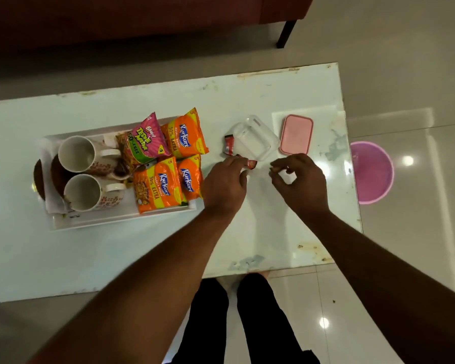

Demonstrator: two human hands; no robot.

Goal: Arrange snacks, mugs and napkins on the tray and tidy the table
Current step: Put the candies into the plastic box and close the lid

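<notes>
Two white floral ceramic mugs [76, 153] stand upright on the white rectangular tray [95, 222], well to the left of the left hand. They sit on brown round coasters [57, 177] with white paper napkins [53, 203] beneath. Orange foil snack packets [158, 187] and one pink foil snack packet [146, 139] fill the tray end nearest the left hand, overlapped so that all fit within the rim. Judgement: tray loading is largely complete, and tidying the bench [260, 232] is the step in hand.

The left hand [225, 182] is palm down with fingers curled, tips touching a small red wrapper [252, 163]. A firm pinch cannot be confirmed. A second red wrapper [228, 148] lies just beyond its fingertips, against the clear plastic container [255, 139]. The container stands open beyond and between both hands, probably as the collection point for loose pieces.

The right hand [300, 179] is curled, thumb near forefinger. Whether it holds anything cannot be told. The pink rectangular plastic lid [296, 134] lies just beyond the right hand, off the container.
</notes>
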